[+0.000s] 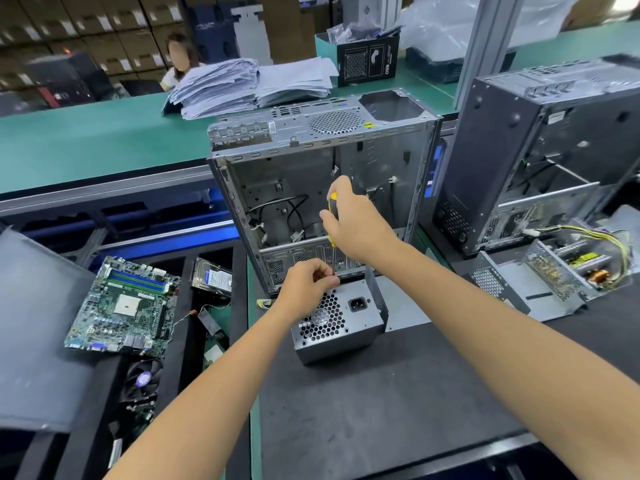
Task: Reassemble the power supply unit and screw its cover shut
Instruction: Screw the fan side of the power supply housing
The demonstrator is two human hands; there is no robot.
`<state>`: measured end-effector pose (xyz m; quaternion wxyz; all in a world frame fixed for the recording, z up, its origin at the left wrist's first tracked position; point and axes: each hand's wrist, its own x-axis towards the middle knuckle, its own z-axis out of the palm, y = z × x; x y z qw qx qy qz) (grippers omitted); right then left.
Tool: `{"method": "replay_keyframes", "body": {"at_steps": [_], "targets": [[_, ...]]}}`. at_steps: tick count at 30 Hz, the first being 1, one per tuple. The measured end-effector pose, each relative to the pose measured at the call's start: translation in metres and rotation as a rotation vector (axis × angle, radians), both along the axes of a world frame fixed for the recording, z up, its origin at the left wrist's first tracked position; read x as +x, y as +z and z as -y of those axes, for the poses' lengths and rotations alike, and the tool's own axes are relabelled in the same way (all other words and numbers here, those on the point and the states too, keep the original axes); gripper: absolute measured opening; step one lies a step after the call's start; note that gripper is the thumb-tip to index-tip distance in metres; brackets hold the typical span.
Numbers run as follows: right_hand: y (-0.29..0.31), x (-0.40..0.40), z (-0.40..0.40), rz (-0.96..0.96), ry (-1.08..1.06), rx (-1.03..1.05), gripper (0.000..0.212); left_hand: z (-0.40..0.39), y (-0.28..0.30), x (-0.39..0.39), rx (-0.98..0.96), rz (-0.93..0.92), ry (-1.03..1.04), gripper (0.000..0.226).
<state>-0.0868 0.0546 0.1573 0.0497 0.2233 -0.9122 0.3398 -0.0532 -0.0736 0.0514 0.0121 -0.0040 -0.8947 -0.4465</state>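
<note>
- A person's two bare arms reach forward from the bottom of the view over a dark mat (398, 393) laid on a green tabletop (86, 143).
- A grey metal power supply unit (341, 323) stands on the mat near the middle of the view, its honeycomb vent and black power socket facing the camera.
- The right hand (356, 223) is curled around the yellow and black handle of a screwdriver (332, 233), held upright above the unit.
- The screwdriver's thin shaft points down to the top back edge of the power supply unit.
- The left hand (306, 285) rests at that same top edge, thumb and fingertips pinched together around the lower end of the shaft; whether a screw sits between them is too small to tell.
- Just behind the unit stands an open, emptied computer case (318, 188), with loose black cables hanging inside.
- To the right, on the mat, lies a second power supply (561, 271), opened, with its circuit parts and yellow wires showing.
- Behind that stands another dark computer case (540, 150), also open.
- To the left, in a tray with dividers, lie a green motherboard (126, 306) and, beside it, a hard drive (212, 277).
- Further back on the green tabletop sit stacks of grey bags (252, 84) and a black cardboard box (367, 60).
- A second person (178, 60) is seated beyond the tabletop, in front of shelves of brown cartons.
</note>
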Motion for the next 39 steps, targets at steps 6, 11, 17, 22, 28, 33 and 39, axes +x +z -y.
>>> {"method": "replay_keyframes", "body": {"at_steps": [6,11,17,22,28,33,39], "targets": [[0.001,0.0,0.003,0.007,-0.007,-0.01,0.019,0.003,0.001,0.0,-0.002,-0.002,0.014,0.02],[-0.002,-0.001,0.004,0.004,0.002,-0.019,0.018,0.001,0.0,0.001,0.011,0.021,0.004,0.02],[-0.004,0.0,0.005,-0.002,0.004,-0.024,0.017,0.003,-0.001,0.002,-0.018,0.03,-0.002,0.025],[-0.006,-0.001,0.002,-0.013,0.009,0.005,0.02,0.002,-0.002,0.004,-0.036,0.01,-0.011,0.022],[-0.006,-0.003,-0.002,0.001,0.069,0.04,0.018,0.0,-0.003,0.005,-0.101,-0.022,-0.057,0.025],[-0.005,0.001,-0.004,0.032,0.197,0.119,0.016,0.003,-0.006,0.007,-0.084,-0.005,-0.09,0.016],[-0.001,0.004,-0.006,0.038,0.269,0.177,0.016,0.007,-0.007,0.006,-0.032,0.016,-0.1,0.015]]}}
